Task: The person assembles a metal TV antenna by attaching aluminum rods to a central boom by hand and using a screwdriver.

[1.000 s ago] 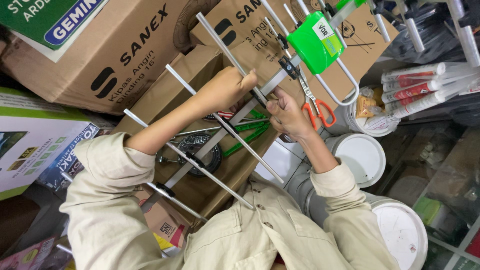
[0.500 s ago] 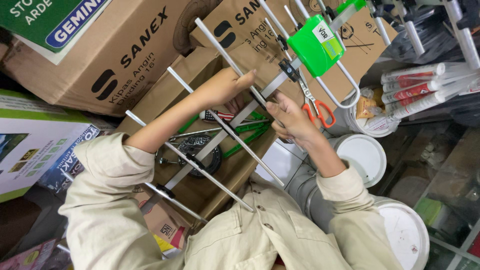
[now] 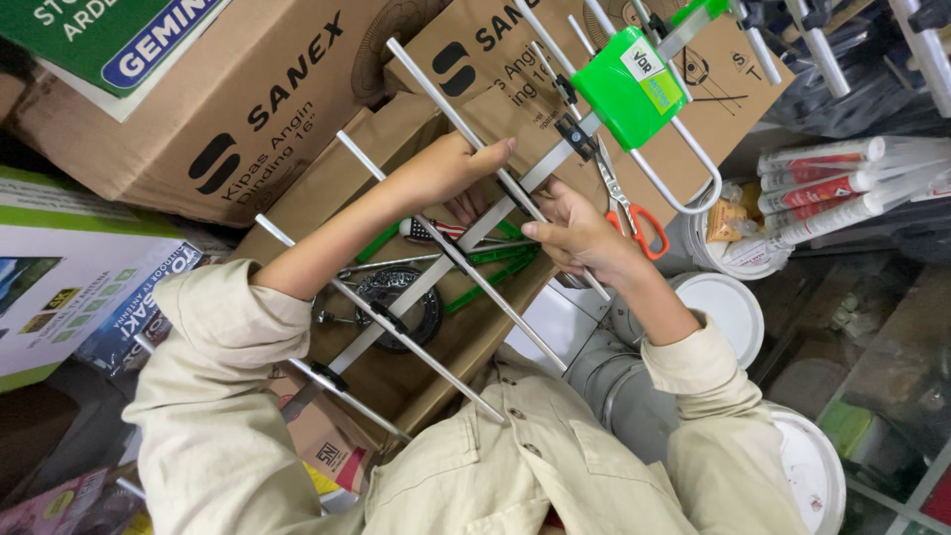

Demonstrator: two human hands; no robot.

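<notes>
I hold a metal aerial (image 3: 396, 327) slantwise over an open cardboard box (image 3: 342, 178); it has a long boom and several thin cross rods. My left hand (image 3: 451, 168) is closed around one cross rod near the boom. My right hand (image 3: 575, 236) grips the boom and a rod just below a green plastic housing (image 3: 629, 87) with a white loop. Scissors with orange handles (image 3: 626, 208) hang by my right hand. A red-handled screwdriver (image 3: 436, 230), green plastic pieces (image 3: 490, 272) and a round black part (image 3: 398, 309) lie in the box.
Large cardboard cartons (image 3: 228, 109) are stacked at the upper left, with printed boxes (image 3: 59, 287) beside them. White buckets with lids (image 3: 731, 312) stand at the right. Red and white sealant tubes (image 3: 832, 183) lie at the far right, more metal rods (image 3: 921, 50) above them.
Both hands stay on the aerial; my left hand has slid slightly up its rod and the aerial has shifted a little.
</notes>
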